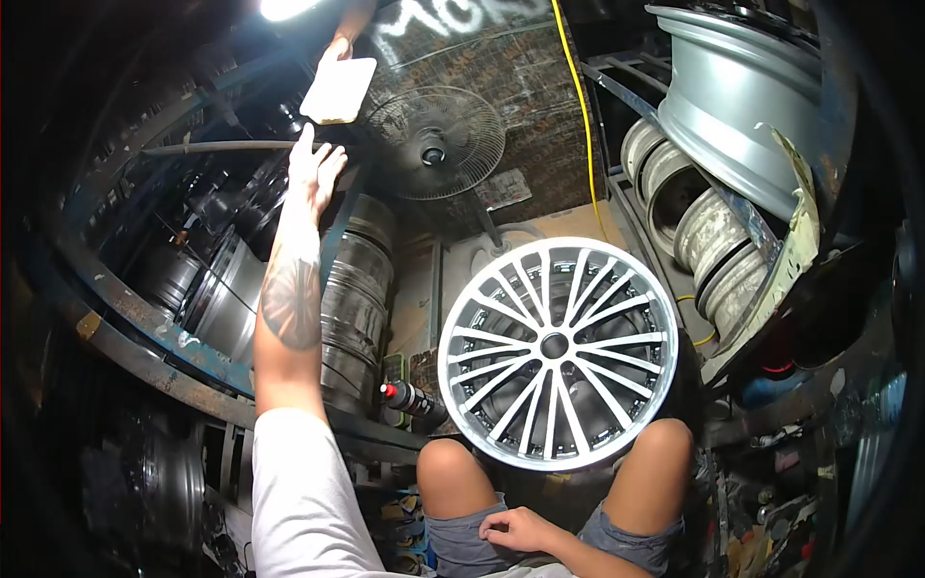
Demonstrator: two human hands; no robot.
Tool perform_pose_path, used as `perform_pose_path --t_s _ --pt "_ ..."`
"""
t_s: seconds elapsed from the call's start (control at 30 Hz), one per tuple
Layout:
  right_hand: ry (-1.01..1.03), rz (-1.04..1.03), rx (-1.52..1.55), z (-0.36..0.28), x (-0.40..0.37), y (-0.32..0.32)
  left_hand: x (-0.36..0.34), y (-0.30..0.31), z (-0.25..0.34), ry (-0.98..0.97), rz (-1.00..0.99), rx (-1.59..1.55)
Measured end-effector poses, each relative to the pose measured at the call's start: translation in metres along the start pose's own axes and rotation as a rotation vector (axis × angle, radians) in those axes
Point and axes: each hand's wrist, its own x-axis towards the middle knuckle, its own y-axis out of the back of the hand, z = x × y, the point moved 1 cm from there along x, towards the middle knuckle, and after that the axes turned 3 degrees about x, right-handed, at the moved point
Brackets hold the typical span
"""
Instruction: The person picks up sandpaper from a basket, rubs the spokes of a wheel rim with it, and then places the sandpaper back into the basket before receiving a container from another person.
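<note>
My left hand reaches far up and forward, its fingers spread and nothing held. Just above its fingertips is a white rectangular slab with rounded corners, gripped at its top edge by another person's hand. My right hand rests on the grey shorts at my lap with its fingers curled in, no object showing in it. In front of my knees lies a large multi-spoke alloy wheel rim, its spoke faces and lip bright and its recesses dark.
A standing fan is behind the rim. Stacked wheels fill the left rack, and more rims sit on the right under a big silver one. A red-capped bottle is by my left knee. A yellow cable hangs down.
</note>
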Motion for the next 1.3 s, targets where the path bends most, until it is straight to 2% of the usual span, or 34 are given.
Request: perform_pose_path --t_s 0.1,0.2,0.3,0.53,0.63,0.8,1.03,1.1,1.3 --pt "-0.011 -0.006 0.040 0.004 0.004 0.005 0.050 -0.005 -0.012 -0.016 0.040 -0.101" --pt "-0.003 0.019 0.075 0.010 0.004 0.007 0.059 -0.013 -0.015 -0.146 -0.033 -0.027" --pt "-0.023 0.023 0.068 0.005 0.005 0.013 0.057 -0.017 -0.015 -0.189 0.002 -0.002" --pt "-0.052 0.041 0.070 -0.003 0.002 0.014 0.051 0.004 0.016 -0.091 0.120 -0.158" --pt "-0.031 0.073 0.081 0.001 0.001 0.010 0.039 0.020 0.040 -0.060 0.094 -0.138" --pt "-0.056 0.100 0.070 -0.001 -0.002 0.005 0.006 0.043 0.099 0.066 0.237 -0.236" --pt "-0.052 0.126 0.163 -0.010 -0.006 0.000 -0.040 0.091 0.178 0.080 0.251 -0.230" --pt "-0.092 0.089 0.184 -0.013 -0.007 0.001 -0.055 0.102 0.200 0.077 0.190 -0.262" --pt "-0.039 0.078 0.219 -0.004 -0.004 -0.007 -0.090 0.119 0.263 0.115 -0.034 -0.354"
